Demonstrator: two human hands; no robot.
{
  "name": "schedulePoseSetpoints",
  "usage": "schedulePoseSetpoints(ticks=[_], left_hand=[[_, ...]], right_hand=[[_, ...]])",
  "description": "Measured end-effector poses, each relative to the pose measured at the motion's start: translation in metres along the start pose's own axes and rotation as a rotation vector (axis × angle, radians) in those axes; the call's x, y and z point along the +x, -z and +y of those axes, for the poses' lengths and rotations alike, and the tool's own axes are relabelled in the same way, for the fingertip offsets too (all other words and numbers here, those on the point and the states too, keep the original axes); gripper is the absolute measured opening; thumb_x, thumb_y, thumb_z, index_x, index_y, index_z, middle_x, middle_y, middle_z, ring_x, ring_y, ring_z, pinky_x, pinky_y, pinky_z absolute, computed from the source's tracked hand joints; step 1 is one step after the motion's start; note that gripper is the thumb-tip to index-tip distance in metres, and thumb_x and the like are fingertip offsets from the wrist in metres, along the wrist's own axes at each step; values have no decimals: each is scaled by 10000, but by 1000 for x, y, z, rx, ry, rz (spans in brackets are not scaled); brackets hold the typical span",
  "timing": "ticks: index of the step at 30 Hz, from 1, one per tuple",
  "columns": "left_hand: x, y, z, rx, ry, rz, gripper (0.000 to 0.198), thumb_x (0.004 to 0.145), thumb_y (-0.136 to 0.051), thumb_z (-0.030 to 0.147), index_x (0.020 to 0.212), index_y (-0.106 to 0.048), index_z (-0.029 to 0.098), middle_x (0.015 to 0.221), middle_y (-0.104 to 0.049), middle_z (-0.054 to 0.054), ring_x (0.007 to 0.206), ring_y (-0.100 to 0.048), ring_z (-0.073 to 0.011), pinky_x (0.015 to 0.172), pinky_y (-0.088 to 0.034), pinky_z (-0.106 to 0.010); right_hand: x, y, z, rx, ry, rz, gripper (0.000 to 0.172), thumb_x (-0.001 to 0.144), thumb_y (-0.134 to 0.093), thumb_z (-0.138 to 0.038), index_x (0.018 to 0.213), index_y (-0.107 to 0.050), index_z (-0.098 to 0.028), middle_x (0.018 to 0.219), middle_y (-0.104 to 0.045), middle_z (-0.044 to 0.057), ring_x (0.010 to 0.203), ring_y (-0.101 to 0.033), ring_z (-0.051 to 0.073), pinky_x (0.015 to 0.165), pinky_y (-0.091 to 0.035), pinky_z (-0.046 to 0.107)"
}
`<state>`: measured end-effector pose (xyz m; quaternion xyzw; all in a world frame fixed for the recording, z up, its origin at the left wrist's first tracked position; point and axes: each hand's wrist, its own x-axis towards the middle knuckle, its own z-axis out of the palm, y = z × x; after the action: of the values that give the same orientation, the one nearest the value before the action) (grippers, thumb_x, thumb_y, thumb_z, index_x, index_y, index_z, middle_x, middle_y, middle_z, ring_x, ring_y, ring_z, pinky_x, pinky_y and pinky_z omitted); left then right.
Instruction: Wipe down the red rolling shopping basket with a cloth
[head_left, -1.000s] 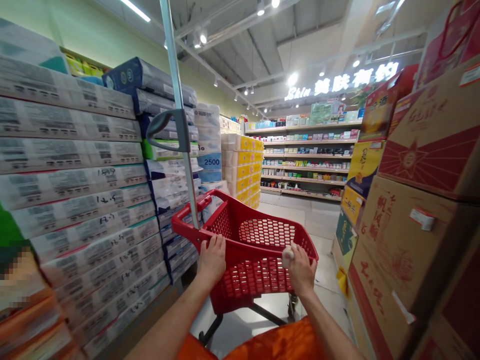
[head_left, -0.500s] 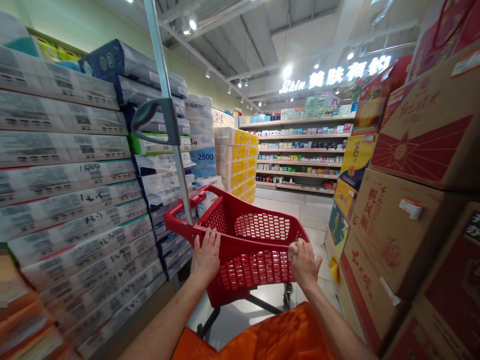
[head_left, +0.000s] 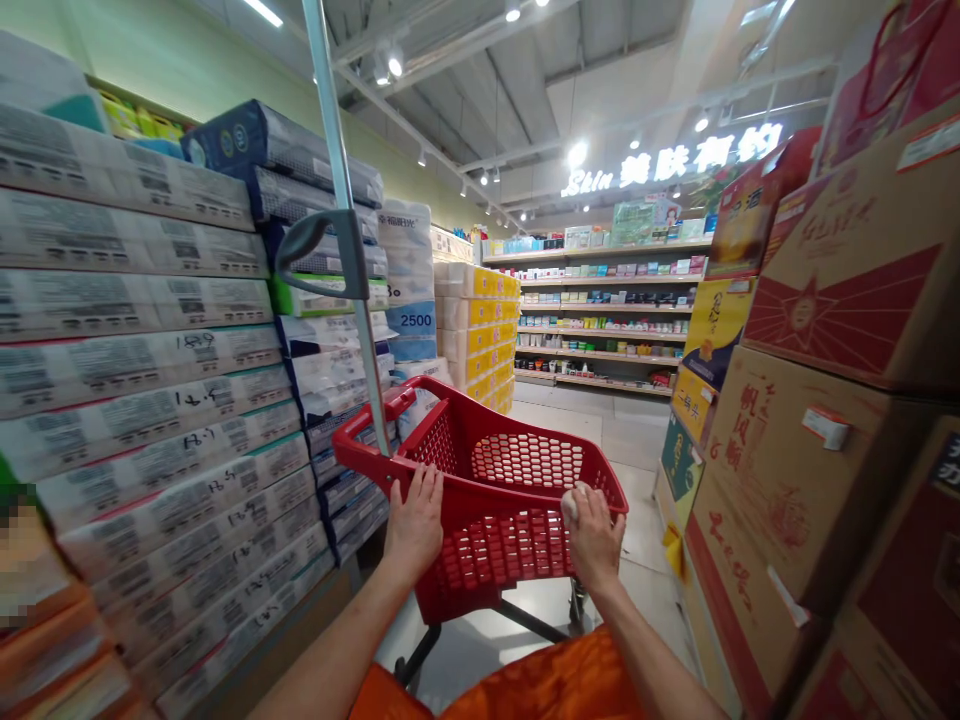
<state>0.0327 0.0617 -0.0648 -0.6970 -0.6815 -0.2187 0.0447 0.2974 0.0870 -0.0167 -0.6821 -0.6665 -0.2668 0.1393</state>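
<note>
A red plastic shopping cart point(head_left: 517, 470) stands in the aisle before me, its basket empty. My left hand point(head_left: 415, 525) lies on the near rim of the cart, fingers stretched over the edge. My right hand point(head_left: 594, 535) rests on the same rim further right, closed around a small white crumpled thing point(head_left: 573, 503). A grey metal pole point(head_left: 349, 235) with a handle rises from the cart's left rear corner.
Stacks of wrapped tissue packs point(head_left: 150, 400) wall the left side of the aisle. Large cardboard boxes point(head_left: 817, 400) are piled close on the right. Shelves of small goods point(head_left: 607, 320) stand at the far end, across light floor tiles point(head_left: 600, 430).
The cart and both hands have shifted slightly as I move along the aisle. Both hands keep their places on the rim.
</note>
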Motion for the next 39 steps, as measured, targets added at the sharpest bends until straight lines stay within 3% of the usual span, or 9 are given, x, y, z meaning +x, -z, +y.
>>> schedulePoseSetpoints(ticks=[5, 10, 12, 16, 19, 25, 30, 34, 39], left_hand=[[-1, -1, -4, -7, -20, 2, 670, 696, -381, 172, 1355, -268, 130, 1441, -230, -85, 1337, -114, -244, 1048, -125, -532], [-2, -1, -4, -37, -27, -13, 661, 702, -381, 184, 1351, -276, 114, 1443, -215, -90, 1333, -131, -240, 1050, -140, -521], [-2, 0, -2, -54, -15, -17, 659, 702, -381, 182, 1349, -280, 110, 1442, -220, -85, 1332, -139, -237, 1049, -155, -516], [-1, 7, -9, -65, -19, 2, 638, 709, -388, 183, 1339, -308, 123, 1428, -266, -78, 1319, -183, -237, 1051, -181, -493], [-1, 11, -29, -33, 82, 68, 620, 718, -382, 178, 1332, -323, 115, 1425, -273, -88, 1314, -194, -245, 1051, -190, -482], [-6, 9, -59, -27, 36, 101, 606, 727, -346, 117, 1331, -330, 160, 1415, -304, -46, 1302, -233, -227, 1044, -197, -483], [0, 22, -69, -117, 158, 163, 514, 760, -381, 178, 1273, -403, 153, 1351, -411, -68, 1246, -344, -188, 1050, -225, -399], [8, 31, -92, -96, 255, 140, 562, 747, -402, 177, 1304, -341, 124, 1397, -330, -98, 1292, -268, -214, 1050, -210, -461], [7, 27, -109, -40, 153, 64, 580, 719, -428, 175, 1294, -361, 143, 1403, -322, -88, 1309, -224, -250, 1045, -162, -547]], right_hand=[[-6, -5, -33, 38, 222, -77, 410, 885, -277, -180, 1249, -459, -229, 1365, -381, 63, 1270, -291, 215, 1005, -165, 487], [-3, -2, 8, -32, 22, -15, 410, 886, -270, -208, 1252, -455, -201, 1370, -369, 75, 1275, -276, 233, 991, -179, 509], [-2, -2, 2, -19, -16, -11, 412, 894, -259, -236, 1255, -452, -185, 1359, -385, 86, 1267, -288, 240, 981, -201, 514], [-6, -4, -72, 106, 201, -91, 425, 888, -267, -173, 1285, -413, -204, 1342, -410, 84, 1258, -318, 207, 1002, -203, 492], [-10, -2, -121, 185, 328, -112, 427, 879, -310, -150, 1281, -414, -247, 1371, -370, 59, 1275, -291, 184, 1022, -195, 463], [-6, 0, -133, 199, 234, -106, 395, 891, -307, -167, 1263, -437, -202, 1326, -426, 111, 1241, -350, 214, 1000, -227, 503], [-6, -4, -189, 390, 477, -29, 389, 873, -349, -165, 1242, -468, -194, 1340, -413, 82, 1246, -344, 198, 996, -302, 398], [30, 35, -251, 569, 688, 133, 389, 865, -368, -178, 1240, -469, -168, 1316, -444, 84, 1227, -371, 158, 1018, -287, 335], [99, 109, -306, 552, 824, 399, 425, 864, -334, -96, 1260, -442, -207, 1401, -319, 32, 1321, -165, 168, 1077, -98, 422]])
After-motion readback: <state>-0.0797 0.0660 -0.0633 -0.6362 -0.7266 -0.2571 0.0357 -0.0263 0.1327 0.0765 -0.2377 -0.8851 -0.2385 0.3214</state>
